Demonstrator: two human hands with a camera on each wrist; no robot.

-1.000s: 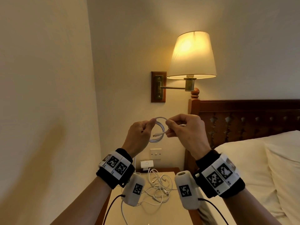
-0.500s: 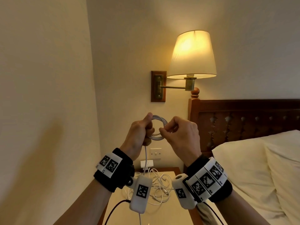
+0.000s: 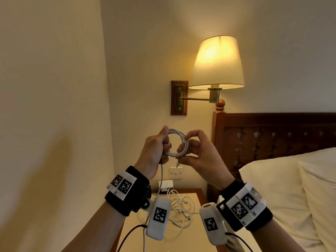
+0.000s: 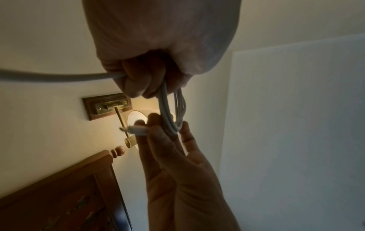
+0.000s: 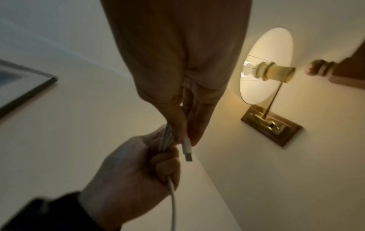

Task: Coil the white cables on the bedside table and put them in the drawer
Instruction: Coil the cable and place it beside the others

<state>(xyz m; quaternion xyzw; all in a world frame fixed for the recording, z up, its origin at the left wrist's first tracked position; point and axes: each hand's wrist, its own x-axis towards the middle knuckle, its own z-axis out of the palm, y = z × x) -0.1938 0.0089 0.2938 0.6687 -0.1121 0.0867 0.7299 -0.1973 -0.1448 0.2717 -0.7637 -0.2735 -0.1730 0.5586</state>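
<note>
White coiled cable (image 3: pixel 177 143) gripped by left hand (image 3: pixel 154 151), pinched by right hand (image 3: pixel 197 155)

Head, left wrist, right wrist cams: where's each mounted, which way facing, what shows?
Head: on the head, facing forward at the wall lamp; shows both forearms, left hand and right hand on the cable coil.
Left wrist: looks up along the left hand at the coil and right fingers.
Right wrist: looks up along the right hand at the plug and left hand.
All three share coil and lamp.
</note>
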